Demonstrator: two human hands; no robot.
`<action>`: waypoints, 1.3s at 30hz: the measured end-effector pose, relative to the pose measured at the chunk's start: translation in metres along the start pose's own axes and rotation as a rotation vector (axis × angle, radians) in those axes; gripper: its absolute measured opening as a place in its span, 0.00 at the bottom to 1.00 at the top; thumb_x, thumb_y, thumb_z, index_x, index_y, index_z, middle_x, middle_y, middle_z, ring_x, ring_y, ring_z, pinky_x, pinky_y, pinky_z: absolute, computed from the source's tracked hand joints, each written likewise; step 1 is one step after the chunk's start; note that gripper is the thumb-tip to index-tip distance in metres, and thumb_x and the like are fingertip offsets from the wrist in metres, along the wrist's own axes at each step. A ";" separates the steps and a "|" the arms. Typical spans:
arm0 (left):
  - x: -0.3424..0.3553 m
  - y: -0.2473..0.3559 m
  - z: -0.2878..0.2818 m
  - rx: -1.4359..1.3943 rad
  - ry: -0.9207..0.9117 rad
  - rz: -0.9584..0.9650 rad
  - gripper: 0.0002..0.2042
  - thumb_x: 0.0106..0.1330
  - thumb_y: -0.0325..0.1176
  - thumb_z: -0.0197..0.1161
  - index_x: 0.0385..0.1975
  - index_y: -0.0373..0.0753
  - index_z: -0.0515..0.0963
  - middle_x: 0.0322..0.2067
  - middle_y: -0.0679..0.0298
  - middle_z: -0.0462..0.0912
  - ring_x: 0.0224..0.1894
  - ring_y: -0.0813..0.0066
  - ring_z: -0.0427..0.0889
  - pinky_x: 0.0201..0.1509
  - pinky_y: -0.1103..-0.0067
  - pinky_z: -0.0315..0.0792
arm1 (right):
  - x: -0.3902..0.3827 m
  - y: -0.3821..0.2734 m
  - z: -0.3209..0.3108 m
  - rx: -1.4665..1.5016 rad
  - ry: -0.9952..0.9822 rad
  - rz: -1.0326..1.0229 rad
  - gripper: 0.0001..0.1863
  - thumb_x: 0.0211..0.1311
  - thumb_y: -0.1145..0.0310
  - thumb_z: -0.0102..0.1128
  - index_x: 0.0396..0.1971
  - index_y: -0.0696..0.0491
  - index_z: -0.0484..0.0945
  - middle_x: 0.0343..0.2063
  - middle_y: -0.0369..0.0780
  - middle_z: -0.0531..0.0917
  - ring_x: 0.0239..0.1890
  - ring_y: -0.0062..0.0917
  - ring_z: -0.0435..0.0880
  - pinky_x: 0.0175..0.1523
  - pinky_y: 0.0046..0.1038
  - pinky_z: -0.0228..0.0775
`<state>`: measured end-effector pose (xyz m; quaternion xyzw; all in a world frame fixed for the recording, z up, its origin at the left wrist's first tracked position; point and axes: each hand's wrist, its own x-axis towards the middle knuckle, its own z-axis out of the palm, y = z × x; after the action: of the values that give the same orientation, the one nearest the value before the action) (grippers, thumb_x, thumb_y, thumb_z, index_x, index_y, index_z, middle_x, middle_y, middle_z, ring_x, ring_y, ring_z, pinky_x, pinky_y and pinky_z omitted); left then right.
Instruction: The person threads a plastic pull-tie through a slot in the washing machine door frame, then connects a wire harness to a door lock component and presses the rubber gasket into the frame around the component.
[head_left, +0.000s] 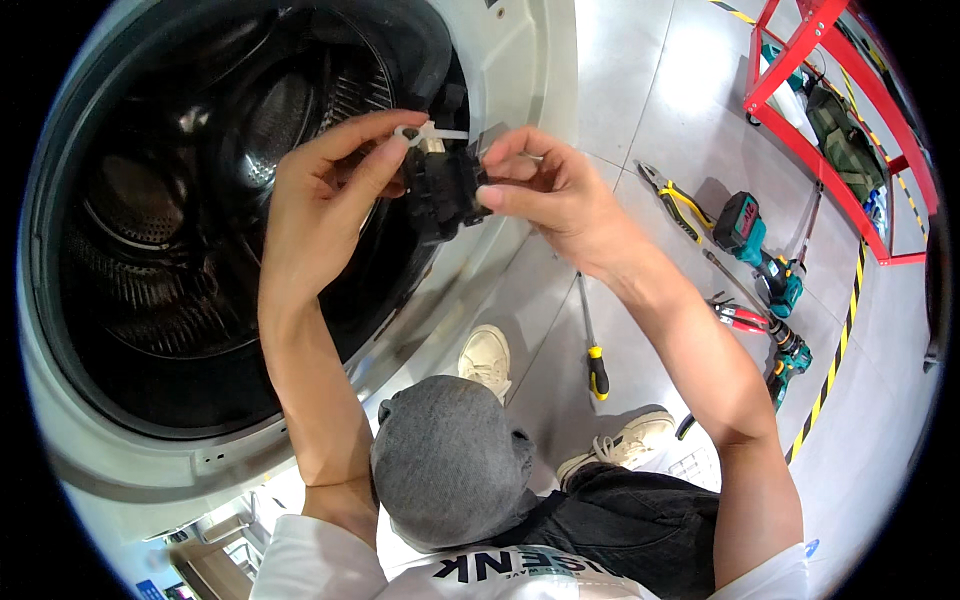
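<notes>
Both my hands are raised in front of the open drum (pixel 150 215) of a front-loading washing machine, by the right side of its round rim (pixel 520 75). Between them is a black plastic latch-like part (pixel 445 195), blocky with ridged edges. At its top sits a small white plastic piece (pixel 430 135) with a thin arm pointing right. My left hand (pixel 325 190) pinches the white piece between thumb and fingers. With thumb and curled fingers, my right hand (pixel 565 200) grips the part's right edge. The side facing the drum is hidden.
On the grey floor at right lie yellow-black pliers (pixel 680 205), a screwdriver (pixel 596 365), red-handled pliers (pixel 740 317) and two cordless drills (pixel 742 228). Beyond stands a red cart (pixel 800 165). Yellow-black tape (pixel 840 350) crosses the floor. My bent knee (pixel 450 465) is below the rim.
</notes>
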<state>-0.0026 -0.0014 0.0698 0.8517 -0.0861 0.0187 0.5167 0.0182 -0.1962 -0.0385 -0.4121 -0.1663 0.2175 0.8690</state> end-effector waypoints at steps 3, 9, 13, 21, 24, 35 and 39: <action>0.000 0.006 0.002 -0.039 0.015 -0.014 0.11 0.65 0.29 0.60 0.45 0.36 0.80 0.33 0.67 0.82 0.34 0.84 0.78 0.38 0.86 0.72 | 0.004 0.008 0.011 0.017 0.044 -0.057 0.18 0.55 0.80 0.64 0.45 0.54 0.69 0.35 0.39 0.80 0.41 0.21 0.78 0.49 0.22 0.72; -0.002 0.009 0.005 0.008 0.069 -0.053 0.09 0.64 0.26 0.61 0.41 0.32 0.80 0.34 0.66 0.83 0.35 0.85 0.78 0.40 0.88 0.70 | 0.008 0.013 0.023 -0.004 0.094 -0.063 0.23 0.54 0.83 0.63 0.48 0.55 0.66 0.32 0.38 0.78 0.40 0.20 0.78 0.46 0.23 0.75; -0.006 0.006 0.009 0.004 0.151 -0.041 0.08 0.63 0.26 0.62 0.40 0.31 0.80 0.33 0.65 0.82 0.35 0.85 0.78 0.40 0.88 0.69 | 0.008 0.010 0.022 -0.114 0.056 -0.091 0.20 0.56 0.80 0.63 0.47 0.57 0.67 0.31 0.37 0.78 0.37 0.19 0.78 0.43 0.22 0.75; -0.013 -0.003 0.017 0.060 0.360 -0.029 0.08 0.64 0.26 0.62 0.40 0.29 0.80 0.31 0.63 0.80 0.34 0.84 0.77 0.39 0.89 0.69 | 0.014 -0.007 -0.006 -0.330 0.153 -0.121 0.05 0.62 0.74 0.57 0.33 0.61 0.77 0.27 0.36 0.81 0.28 0.16 0.78 0.36 0.20 0.72; -0.015 -0.009 0.022 0.057 0.410 -0.011 0.09 0.64 0.26 0.61 0.40 0.29 0.79 0.31 0.63 0.80 0.33 0.84 0.77 0.39 0.89 0.69 | 0.012 -0.008 -0.016 -0.368 0.157 -0.083 0.06 0.63 0.72 0.57 0.33 0.60 0.78 0.26 0.36 0.81 0.28 0.16 0.78 0.35 0.20 0.72; -0.013 0.003 0.034 0.269 0.478 0.077 0.07 0.64 0.25 0.60 0.39 0.30 0.80 0.28 0.66 0.79 0.30 0.86 0.74 0.34 0.89 0.68 | 0.006 -0.012 -0.001 -0.715 0.228 -0.387 0.09 0.58 0.75 0.59 0.39 0.60 0.76 0.25 0.42 0.79 0.25 0.25 0.79 0.32 0.25 0.72; -0.012 0.008 0.040 0.403 0.473 0.106 0.07 0.63 0.24 0.60 0.37 0.30 0.80 0.27 0.61 0.81 0.30 0.81 0.78 0.35 0.84 0.71 | 0.009 -0.016 0.018 -0.792 0.295 -0.704 0.14 0.57 0.79 0.57 0.45 0.58 0.74 0.34 0.46 0.79 0.30 0.35 0.81 0.34 0.29 0.73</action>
<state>-0.0181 -0.0390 0.0569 0.9033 -0.0023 0.2597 0.3414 0.0215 -0.1891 -0.0140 -0.6532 -0.2399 -0.2255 0.6819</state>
